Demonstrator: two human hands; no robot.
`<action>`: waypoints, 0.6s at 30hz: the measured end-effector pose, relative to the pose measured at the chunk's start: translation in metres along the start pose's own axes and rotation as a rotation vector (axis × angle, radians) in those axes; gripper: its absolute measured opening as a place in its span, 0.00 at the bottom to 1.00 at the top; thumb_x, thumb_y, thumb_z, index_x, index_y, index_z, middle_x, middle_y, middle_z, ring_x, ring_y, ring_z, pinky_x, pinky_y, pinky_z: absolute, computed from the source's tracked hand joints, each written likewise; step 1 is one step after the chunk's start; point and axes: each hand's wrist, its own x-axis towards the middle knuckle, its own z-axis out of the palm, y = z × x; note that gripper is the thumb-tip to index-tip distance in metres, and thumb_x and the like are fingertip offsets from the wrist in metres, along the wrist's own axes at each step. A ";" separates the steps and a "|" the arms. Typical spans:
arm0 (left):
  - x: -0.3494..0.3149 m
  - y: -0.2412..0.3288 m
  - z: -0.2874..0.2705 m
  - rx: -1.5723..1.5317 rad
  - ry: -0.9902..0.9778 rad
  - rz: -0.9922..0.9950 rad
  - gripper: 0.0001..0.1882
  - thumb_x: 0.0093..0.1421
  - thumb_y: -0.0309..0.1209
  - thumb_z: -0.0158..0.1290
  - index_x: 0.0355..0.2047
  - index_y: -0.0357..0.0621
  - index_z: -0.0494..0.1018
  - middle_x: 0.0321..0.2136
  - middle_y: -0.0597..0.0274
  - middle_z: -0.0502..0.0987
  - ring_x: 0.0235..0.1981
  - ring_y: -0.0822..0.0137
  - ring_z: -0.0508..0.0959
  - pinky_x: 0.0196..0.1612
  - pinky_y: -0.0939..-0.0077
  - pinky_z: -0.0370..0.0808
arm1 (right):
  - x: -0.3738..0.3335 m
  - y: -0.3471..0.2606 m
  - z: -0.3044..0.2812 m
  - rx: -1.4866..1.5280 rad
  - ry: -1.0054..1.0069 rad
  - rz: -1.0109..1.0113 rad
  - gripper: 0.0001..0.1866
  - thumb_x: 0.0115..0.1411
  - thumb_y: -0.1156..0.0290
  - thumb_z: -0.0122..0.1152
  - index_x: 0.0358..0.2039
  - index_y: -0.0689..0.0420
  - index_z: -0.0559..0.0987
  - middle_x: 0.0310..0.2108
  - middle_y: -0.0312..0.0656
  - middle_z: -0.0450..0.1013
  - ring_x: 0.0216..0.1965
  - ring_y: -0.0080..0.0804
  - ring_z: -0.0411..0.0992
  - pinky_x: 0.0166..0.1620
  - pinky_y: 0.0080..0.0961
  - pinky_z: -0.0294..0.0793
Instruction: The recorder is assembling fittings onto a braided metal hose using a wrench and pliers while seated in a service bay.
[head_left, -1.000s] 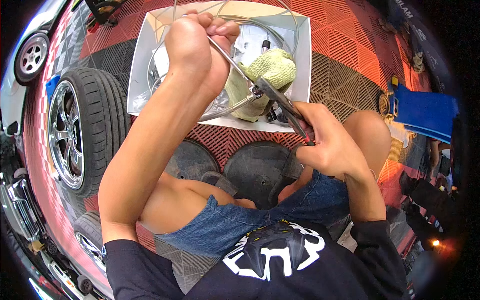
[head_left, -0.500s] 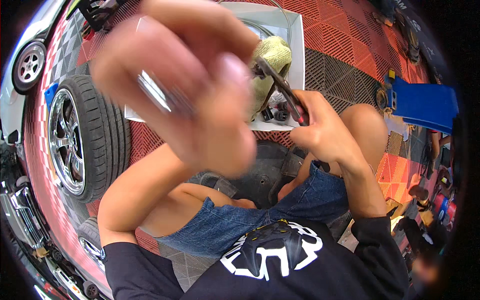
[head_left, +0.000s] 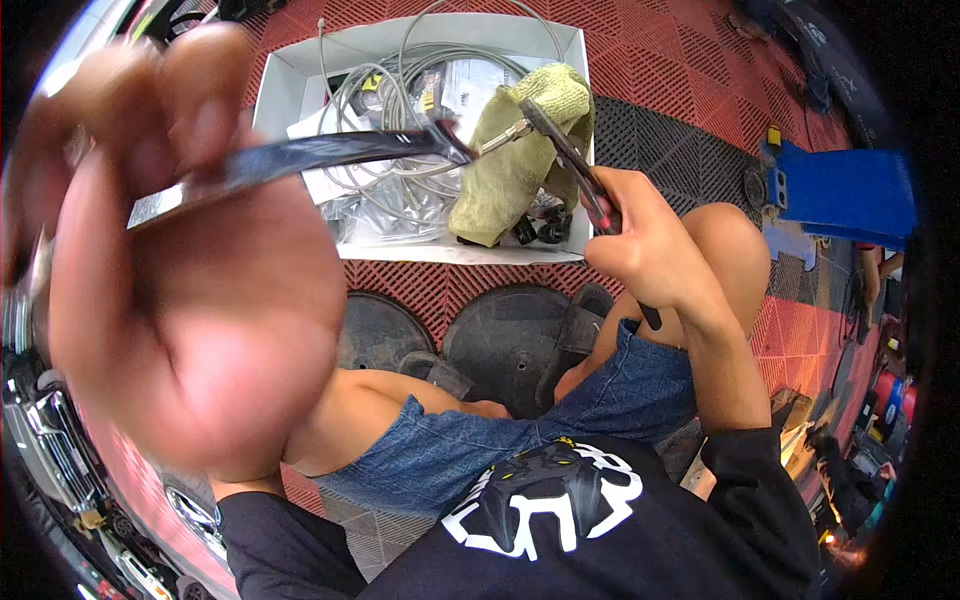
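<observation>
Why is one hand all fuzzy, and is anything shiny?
In the head view, the bare left hand is blurred, probably because it looms near the lens; the bare right hand looks sharper; the long, shiny metal wrench shows bright glare; the picture's corners are black.

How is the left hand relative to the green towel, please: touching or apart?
Apart: the head view shows the left hand left of the towel, with plastic bags visible in the gap.
</observation>
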 end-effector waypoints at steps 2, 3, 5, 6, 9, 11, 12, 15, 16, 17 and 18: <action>0.011 -0.015 -0.007 -0.174 -0.075 -0.153 0.05 0.58 0.21 0.41 0.35 0.41 0.64 0.31 0.60 0.65 0.32 0.66 0.63 0.44 0.66 0.63 | -0.004 -0.008 0.007 -0.033 0.079 -0.199 0.13 0.37 0.73 0.56 0.21 0.67 0.65 0.17 0.49 0.61 0.20 0.43 0.59 0.28 0.37 0.62; 0.014 -0.029 -0.010 -0.336 -0.063 -0.228 0.07 0.56 0.18 0.41 0.35 0.41 0.62 0.30 0.61 0.63 0.31 0.67 0.62 0.42 0.66 0.64 | -0.003 -0.011 0.006 -0.032 0.070 -0.206 0.13 0.37 0.73 0.56 0.21 0.67 0.65 0.17 0.49 0.61 0.20 0.43 0.59 0.28 0.37 0.62; 0.015 -0.054 -0.017 -0.561 0.017 -0.402 0.10 0.54 0.15 0.41 0.34 0.43 0.59 0.27 0.62 0.59 0.29 0.67 0.60 0.40 0.68 0.64 | -0.004 -0.012 0.001 -0.071 -0.074 -0.146 0.13 0.36 0.73 0.55 0.22 0.68 0.65 0.19 0.53 0.61 0.22 0.52 0.60 0.29 0.39 0.62; 0.014 -0.060 -0.021 -0.613 0.089 -0.493 0.11 0.53 0.14 0.40 0.33 0.44 0.57 0.26 0.63 0.57 0.28 0.67 0.58 0.39 0.69 0.63 | -0.004 -0.012 0.003 -0.066 -0.081 -0.152 0.13 0.36 0.73 0.55 0.22 0.68 0.65 0.19 0.53 0.61 0.22 0.52 0.60 0.29 0.39 0.62; 0.011 -0.078 -0.029 -0.733 0.162 -0.577 0.12 0.53 0.13 0.38 0.34 0.42 0.56 0.27 0.61 0.56 0.27 0.67 0.58 0.38 0.70 0.63 | -0.006 -0.010 0.005 -0.106 -0.068 -0.205 0.14 0.35 0.73 0.56 0.23 0.67 0.65 0.19 0.55 0.62 0.24 0.55 0.62 0.30 0.41 0.62; 0.012 -0.087 -0.036 -0.817 0.177 -0.612 0.12 0.53 0.13 0.37 0.34 0.41 0.55 0.28 0.60 0.56 0.27 0.67 0.57 0.37 0.71 0.63 | -0.005 -0.011 0.007 -0.151 -0.079 -0.264 0.15 0.35 0.73 0.56 0.23 0.67 0.65 0.19 0.55 0.62 0.24 0.57 0.63 0.30 0.42 0.62; 0.013 -0.091 -0.040 -0.817 0.178 -0.613 0.12 0.53 0.13 0.37 0.34 0.41 0.55 0.28 0.60 0.56 0.27 0.67 0.57 0.37 0.71 0.63 | -0.006 -0.012 0.009 -0.151 -0.080 -0.263 0.15 0.35 0.73 0.56 0.23 0.67 0.65 0.19 0.55 0.62 0.24 0.57 0.63 0.30 0.42 0.62; 0.014 -0.103 -0.046 -0.815 0.144 -0.632 0.11 0.52 0.13 0.38 0.33 0.41 0.55 0.28 0.59 0.56 0.27 0.67 0.58 0.37 0.71 0.63 | -0.009 -0.017 0.009 -0.118 -0.079 -0.256 0.14 0.35 0.73 0.55 0.23 0.66 0.65 0.18 0.54 0.61 0.23 0.55 0.63 0.30 0.41 0.62; 0.013 -0.106 -0.046 -0.786 0.156 -0.668 0.11 0.53 0.13 0.38 0.33 0.40 0.55 0.28 0.59 0.57 0.27 0.67 0.58 0.37 0.72 0.64 | -0.009 -0.020 0.007 -0.096 -0.108 -0.241 0.14 0.35 0.73 0.55 0.23 0.66 0.65 0.18 0.53 0.61 0.22 0.54 0.63 0.29 0.40 0.62; 0.012 -0.109 -0.047 -0.757 0.168 -0.704 0.10 0.54 0.13 0.38 0.33 0.40 0.55 0.28 0.58 0.57 0.27 0.67 0.58 0.36 0.72 0.64 | -0.009 -0.021 0.006 -0.074 -0.137 -0.226 0.14 0.35 0.73 0.55 0.23 0.66 0.66 0.18 0.52 0.61 0.22 0.53 0.63 0.29 0.39 0.62; 0.012 -0.112 -0.047 -0.758 0.168 -0.704 0.10 0.54 0.13 0.38 0.33 0.40 0.55 0.28 0.58 0.57 0.27 0.67 0.58 0.36 0.72 0.64 | -0.009 -0.019 0.006 -0.075 -0.137 -0.226 0.14 0.35 0.73 0.55 0.23 0.66 0.66 0.18 0.52 0.61 0.22 0.53 0.63 0.29 0.39 0.62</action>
